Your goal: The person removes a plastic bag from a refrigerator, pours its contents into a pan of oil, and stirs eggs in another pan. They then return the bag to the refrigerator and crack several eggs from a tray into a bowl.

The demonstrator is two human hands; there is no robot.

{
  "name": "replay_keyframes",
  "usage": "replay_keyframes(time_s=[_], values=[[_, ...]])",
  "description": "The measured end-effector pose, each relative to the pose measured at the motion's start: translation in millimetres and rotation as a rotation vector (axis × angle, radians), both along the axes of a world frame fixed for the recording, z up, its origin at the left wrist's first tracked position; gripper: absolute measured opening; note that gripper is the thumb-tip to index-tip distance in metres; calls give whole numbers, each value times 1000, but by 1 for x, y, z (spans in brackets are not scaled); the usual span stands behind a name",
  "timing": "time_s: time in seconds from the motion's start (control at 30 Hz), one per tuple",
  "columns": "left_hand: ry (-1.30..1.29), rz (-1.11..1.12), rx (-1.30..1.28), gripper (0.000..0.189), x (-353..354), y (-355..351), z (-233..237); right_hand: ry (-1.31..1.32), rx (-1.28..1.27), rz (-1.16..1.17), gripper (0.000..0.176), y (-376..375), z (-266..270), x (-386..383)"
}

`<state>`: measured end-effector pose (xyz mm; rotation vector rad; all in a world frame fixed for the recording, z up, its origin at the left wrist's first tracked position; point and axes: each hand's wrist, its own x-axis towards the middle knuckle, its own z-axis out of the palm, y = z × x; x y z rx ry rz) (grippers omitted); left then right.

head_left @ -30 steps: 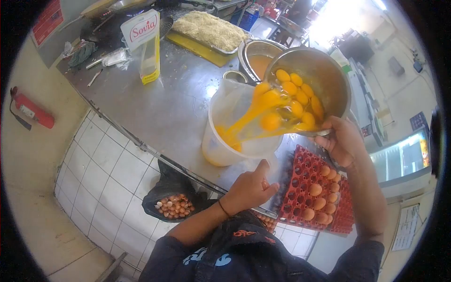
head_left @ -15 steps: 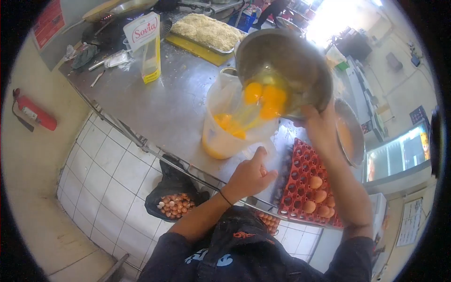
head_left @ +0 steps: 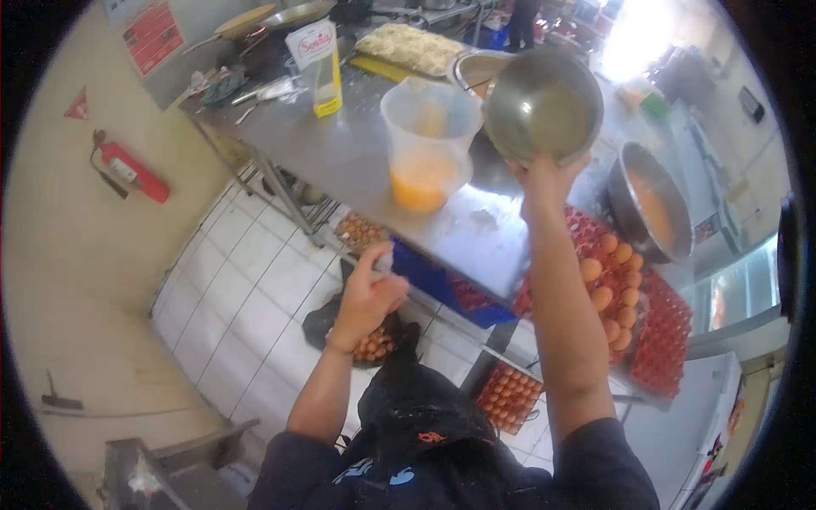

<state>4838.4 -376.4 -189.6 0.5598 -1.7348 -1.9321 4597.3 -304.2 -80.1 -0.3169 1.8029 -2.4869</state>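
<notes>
A: Right hand?
B: Right hand (head_left: pixel 544 183) grips the bowl (head_left: pixel 544 106) by its lower rim, fingers closed on the edge. The bowl sits right above the hand, tipped so its mouth faces the camera, and the inside looks bare.
A: Where is it against the rest?
B: Raised over the table (head_left: pixel 340 153), just right of the jug (head_left: pixel 429 140).
A: Left hand?
B: Left hand (head_left: pixel 365 297) is off the table, below its front edge, above the bag (head_left: pixel 374 344) of eggshells. Fingers loosely curled, one pointing up. There's a pale bit at the tips, and I can't tell if it holds anything.
A: Any writing?
B: The carton (head_left: pixel 319 55) at the back has red script that reads like "Sovia". The red sign (head_left: pixel 153 34) on the wall is too small to read.
A: Materials?
B: The bowl is shiny steel, round and deep. The jug is cloudy plastic with yellow liquid low inside. The table is a dull steel sheet. The trays (head_left: pixel 659 340) are red and dimpled, with brown eggs (head_left: pixel 608 280) in rows. The pan (head_left: pixel 650 204) is a wide metal one with orange liquid in it. The floor is white tile.
</notes>
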Motion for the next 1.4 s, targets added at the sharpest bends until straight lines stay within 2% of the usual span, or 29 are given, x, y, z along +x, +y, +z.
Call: replay_keyframes(time_s=[0.03, 0.1, 0.17, 0.23, 0.27, 0.33, 0.37, 0.4, 0.47, 0.5, 0.53, 0.57, 0.6, 0.63, 0.67, 0.73, 0.8, 0.87, 0.9, 1.0, 1.07, 1.1, 1.13, 1.17, 1.2, 1.23, 1.3, 1.37, 1.4], values=[[-64, 18, 62, 42, 39, 6, -11, -63, -16, -14, 74, 9, -14, 3], [-143, 239, 81, 35, 110, 25, -50, -182, -13, -18, 69, 22, -43, 15], [-250, 331, 289, 27, 184, 42, -73, -224, 74, 124, 63, 34, -88, 12], [-440, 516, 347, 22, 239, 58, -96, -469, -3, 227, 54, 35, -122, 9], [-452, 561, 379, 19, 259, 62, -105, -702, -117, 254, 49, 33, -131, 8], [-487, 628, 445, 17, 297, 69, -119, -781, -157, 339, 43, 38, -155, 10], [-415, 626, 482, 17, 312, 70, -123, -821, -175, 374, 40, 36, -160, 16], [-347, 614, 521, 17, 325, 69, -121, -761, -215, 371, 40, 28, -157, 34], [-177, 727, 673, 20, 341, 68, -105, -613, -311, 286, 43, 30, -152, 70], [-104, 687, 661, 23, 356, 67, -116, -579, -265, 202, 45, 29, -169, 87], [-46, 630, 646, 26, 375, 58, -125, -476, -195, 383, 40, 37, -198, 100], [-157, 596, 586, 29, 380, 48, -118, -607, -8, 247, 35, 26, -191, 142], [-351, 577, 494, 34, 387, 35, -119, -419, 225, 321, 30, 13, -174, 198], [-434, 455, 382, 37, 389, 19, -114, -344, 322, 590, 30, 12, -211, 245], [-498, 342, 274, 39, 383, 5, -107, -271, 165, 1067, 37, 13, -221, 286], [-514, 130, 14, 46, 351, -19, -82, -396, 522, 1366, 46, -7, -188, 358], [-394, -155, -608, 46, 320, -43, -83, -613, 473, 1378, 46, -14, -183, 398], [-263, -300, -589, 53, 274, -47, -48, -479, 314, 1353, 45, -13, -186, 394], [-230, -301, -609, 56, 257, -46, -40, -398, 238, 1346, 45, -12, -185, 385], [-114, -240, -702, 62, 222, -45, -17, -530, 207, 1031, 41, 9, -138, 350], [-19, -119, -814, 64, 207, -45, 4, -360, 363, 831, 39, 32, -140, 302], [-77, -100, -761, 64, 205, -51, -1, 95, 568, 469, 38, 48, -136, 274], [-141, -82, -707, 65, 216, -65, -18, 332, 667, 230, 36, 67, -128, 238], [-204, -66, -650, 66, 230, -77, -34, 270, 635, 35, 36, 87, -134, 202], [-303, -43, -578, 65, 245, -85, -42, 679, 1082, -344, 38, 111, -129, 168], [-400, -22, -501, 65, 263, -92, -54, 583, 1101, -452, 40, 127, -119, 145], [-638, -16, -619, 60, 315, -109, -106, 381, 1240, -481, 46, 145, -99, 113], [-810, -83, -833, 61, 370, -117, -156, 283, 1302, -536, 44, 153, -102, 100], [-836, -85, -626, 72, 392, -113, -171, 236, 1328, -563, 42, 153, -102, 95]])
